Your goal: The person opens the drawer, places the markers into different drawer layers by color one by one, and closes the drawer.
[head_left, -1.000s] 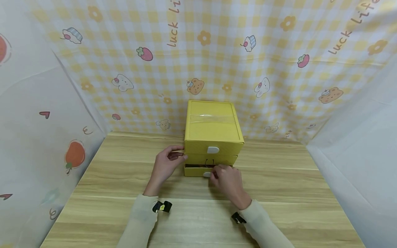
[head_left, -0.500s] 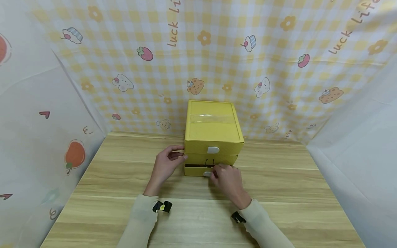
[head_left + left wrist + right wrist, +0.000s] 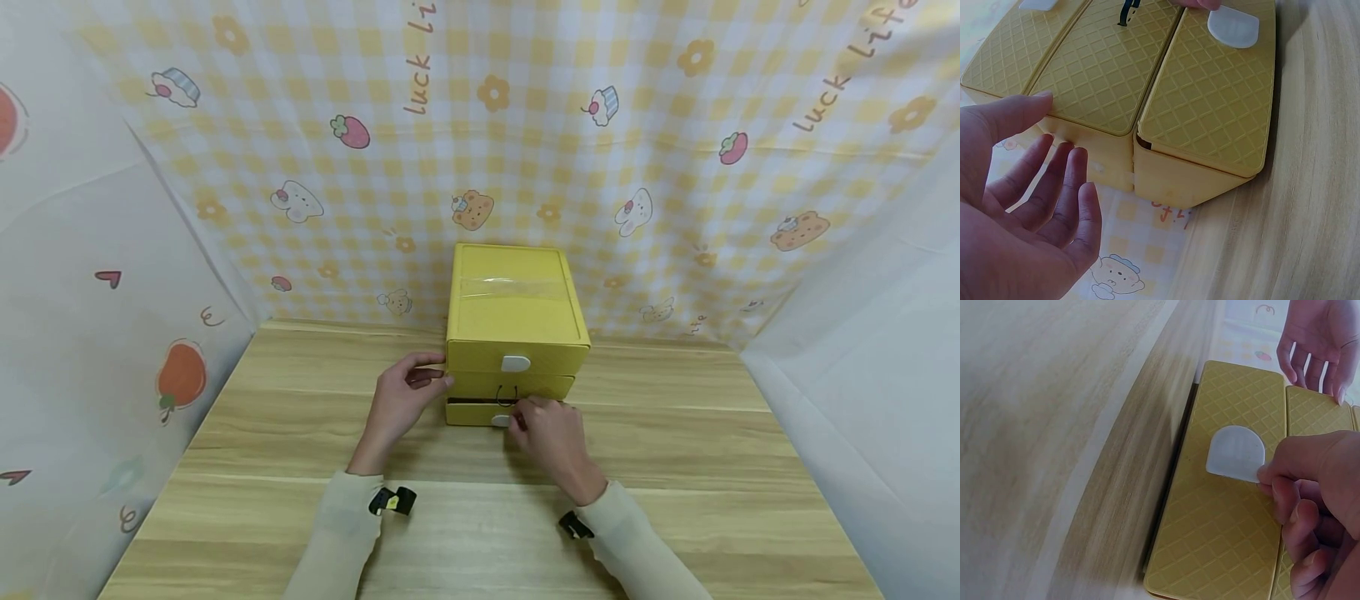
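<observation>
A yellow box with three stacked drawers (image 3: 517, 312) stands on the table, clear tape across its top. Its bottom drawer (image 3: 468, 415) sits slightly out, with a narrow dark gap above the front. My right hand (image 3: 553, 435) pinches the top edge of that drawer front between thumb and curled fingers, beside the white tab (image 3: 1235, 452). Loosely bent, the fingers of my left hand (image 3: 401, 400) rest at the box's left side near the middle drawer (image 3: 1104, 69), holding nothing. What lies inside the drawers is hidden.
A wooden table (image 3: 262, 517) surrounds the box. Behind it hangs a yellow-checked cloth (image 3: 360, 192) with cartoon prints. White cloth panels close off the left and right sides. A black loop (image 3: 507, 395) hangs on the middle drawer's front.
The bottom drawer has moved in slightly, so the gap above its front is narrower than a second ago. Both hands keep nearly the same places.
</observation>
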Motion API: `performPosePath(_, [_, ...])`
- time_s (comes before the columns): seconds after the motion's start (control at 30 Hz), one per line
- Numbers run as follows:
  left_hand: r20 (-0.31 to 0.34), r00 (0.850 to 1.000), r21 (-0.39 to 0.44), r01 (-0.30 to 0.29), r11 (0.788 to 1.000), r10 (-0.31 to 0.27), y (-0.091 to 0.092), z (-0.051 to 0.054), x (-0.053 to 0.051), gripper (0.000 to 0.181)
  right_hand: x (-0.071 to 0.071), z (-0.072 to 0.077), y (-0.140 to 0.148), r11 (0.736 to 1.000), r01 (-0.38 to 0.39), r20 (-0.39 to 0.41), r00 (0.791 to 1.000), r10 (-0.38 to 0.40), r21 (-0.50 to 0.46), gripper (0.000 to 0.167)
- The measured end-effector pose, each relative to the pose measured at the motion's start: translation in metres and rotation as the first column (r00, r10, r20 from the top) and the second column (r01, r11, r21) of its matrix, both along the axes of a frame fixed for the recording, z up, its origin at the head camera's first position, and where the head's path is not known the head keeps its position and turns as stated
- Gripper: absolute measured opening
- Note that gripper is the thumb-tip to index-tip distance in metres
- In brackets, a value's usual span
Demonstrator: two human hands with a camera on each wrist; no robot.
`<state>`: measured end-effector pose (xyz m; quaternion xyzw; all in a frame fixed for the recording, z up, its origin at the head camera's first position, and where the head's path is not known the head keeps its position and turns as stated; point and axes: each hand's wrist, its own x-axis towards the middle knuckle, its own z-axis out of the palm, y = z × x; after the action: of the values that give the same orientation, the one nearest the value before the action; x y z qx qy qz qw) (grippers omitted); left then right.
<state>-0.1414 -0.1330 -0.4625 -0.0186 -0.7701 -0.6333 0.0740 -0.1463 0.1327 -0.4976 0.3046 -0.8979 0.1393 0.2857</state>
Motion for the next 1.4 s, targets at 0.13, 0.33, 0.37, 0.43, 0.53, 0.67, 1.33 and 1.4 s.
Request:
performPosePath(0.13, [0.003, 1.000, -0.005, -0.004, 1.000, 0.004, 0.000, 0.000, 0.000, 0.035, 0.000, 0.000, 0.000, 1.000, 0.007, 0.007, 1.000, -0.007, 0.000, 0.012])
performPosePath(0.33, [-0.004, 1.000, -0.012, -0.010, 1.000, 0.010, 0.001, 0.000, 0.000, 0.035, -0.001, 0.001, -0.001, 1.000, 0.014, 0.014, 1.000, -0.013, -0.008, 0.012])
performPosePath(0.37, [-0.005, 1.000, -0.011, -0.009, 1.000, 0.009, 0.001, 0.000, 0.000, 0.035, -0.001, 0.001, -0.001, 1.000, 0.014, 0.013, 1.000, -0.014, -0.010, 0.012])
performPosePath(0.43, [-0.004, 1.000, -0.012, -0.009, 1.000, 0.009, 0.001, 0.000, 0.000, 0.036, -0.001, 0.000, -0.001, 1.000, 0.016, 0.007, 1.000, -0.016, -0.015, 0.012])
performPosePath(0.53, [0.001, 1.000, -0.008, -0.006, 1.000, 0.006, 0.001, 0.000, 0.000, 0.035, -0.001, 0.000, -0.002, 1.000, 0.021, -0.007, 1.000, -0.021, -0.016, 0.012])
performPosePath(0.67, [0.005, 1.000, -0.006, -0.004, 1.000, 0.004, 0.000, 0.001, 0.001, 0.035, -0.002, -0.001, -0.002, 1.000, 0.022, -0.023, 0.999, -0.023, -0.017, 0.014])
performPosePath(1.33, [0.062, 0.997, -0.085, 0.042, 0.995, -0.037, -0.004, -0.007, -0.002, 0.050, -0.002, -0.005, 0.024, 0.994, 0.061, 0.077, 0.996, -0.054, -0.087, 0.030])
performPosePath(1.4, [0.080, 0.996, -0.113, 0.057, 0.992, -0.048, -0.005, -0.009, -0.003, 0.055, -0.003, -0.007, 0.033, 0.990, 0.078, 0.084, 0.994, -0.068, -0.118, 0.032])
